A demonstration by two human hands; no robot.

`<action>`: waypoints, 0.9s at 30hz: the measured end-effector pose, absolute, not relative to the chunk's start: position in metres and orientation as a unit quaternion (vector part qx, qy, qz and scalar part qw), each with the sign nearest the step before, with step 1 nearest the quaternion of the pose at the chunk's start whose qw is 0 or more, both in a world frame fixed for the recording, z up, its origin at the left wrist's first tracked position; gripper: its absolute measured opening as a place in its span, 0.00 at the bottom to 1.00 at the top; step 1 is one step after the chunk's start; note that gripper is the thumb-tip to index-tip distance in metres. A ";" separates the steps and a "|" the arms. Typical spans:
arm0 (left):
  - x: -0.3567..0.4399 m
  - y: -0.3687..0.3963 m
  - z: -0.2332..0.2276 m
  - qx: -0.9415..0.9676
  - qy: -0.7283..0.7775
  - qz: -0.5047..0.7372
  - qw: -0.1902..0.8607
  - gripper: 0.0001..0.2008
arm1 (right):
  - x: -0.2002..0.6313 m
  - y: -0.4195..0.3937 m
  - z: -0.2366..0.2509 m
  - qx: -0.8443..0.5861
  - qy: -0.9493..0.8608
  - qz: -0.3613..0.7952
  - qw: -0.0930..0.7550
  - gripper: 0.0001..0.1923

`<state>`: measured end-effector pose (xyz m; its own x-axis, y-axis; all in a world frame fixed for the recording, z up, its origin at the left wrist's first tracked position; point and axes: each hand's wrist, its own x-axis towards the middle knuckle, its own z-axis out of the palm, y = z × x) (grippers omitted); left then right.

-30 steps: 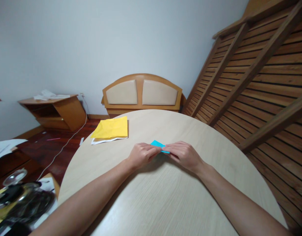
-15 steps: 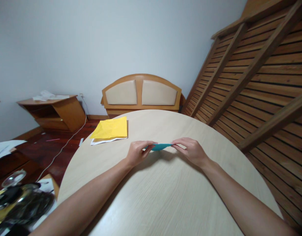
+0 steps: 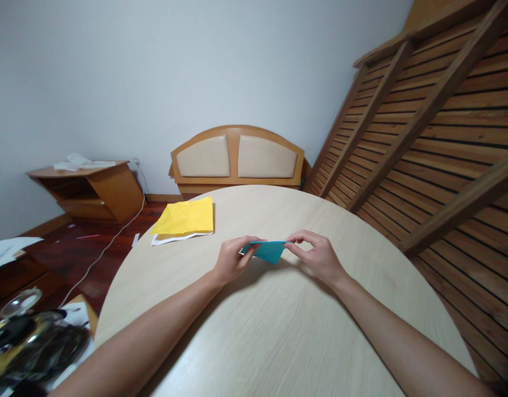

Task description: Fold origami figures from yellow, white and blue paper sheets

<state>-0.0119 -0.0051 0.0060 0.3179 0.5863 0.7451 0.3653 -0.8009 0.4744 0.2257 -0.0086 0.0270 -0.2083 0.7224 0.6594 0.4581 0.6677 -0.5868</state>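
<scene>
A small piece of teal paper (image 3: 269, 252), which looks folded, is stretched between my two hands above the round table (image 3: 258, 331). My left hand (image 3: 234, 258) is closed, pinching the paper's left end between thumb and fingers. At the right end, the thumb and fingertips of my right hand (image 3: 318, 255) pinch the upper corner. The paper's top edge runs nearly level, and its face slopes down toward me to a lower corner. My left fingers hide part of its left side.
Yellow paper (image 3: 185, 216) lies over white sheets (image 3: 179, 239) on the table's left. A wooden headboard (image 3: 234, 157) stands behind the table, and a slatted wooden frame (image 3: 444, 127) leans at right. At lower left, cluttered items sit beside a white cable (image 3: 101, 253).
The teal paper has tilted so more of its face shows, with a corner now pointing down. My right hand has shifted slightly left; the left hand keeps its hold.
</scene>
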 end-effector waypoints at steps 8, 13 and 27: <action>-0.001 -0.011 0.010 0.755 0.343 0.499 0.252 0.10 | 0.218 -0.006 0.017 -0.394 -0.658 0.293 0.571 0.13; -0.002 -0.011 0.012 0.762 0.351 0.478 0.260 0.15 | 0.213 -0.008 0.017 -0.400 -0.634 0.333 0.572 0.13; 0.000 -0.009 0.016 0.740 0.375 0.486 0.274 0.16 | 0.209 -0.005 0.015 -0.409 -0.582 0.396 0.581 0.21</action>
<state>0.0004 -0.0094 0.0162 0.2458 0.8217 0.5142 0.2900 -0.5686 0.7699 0.2094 -0.0047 0.0153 0.0088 0.9357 0.3527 0.0167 0.3526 -0.9356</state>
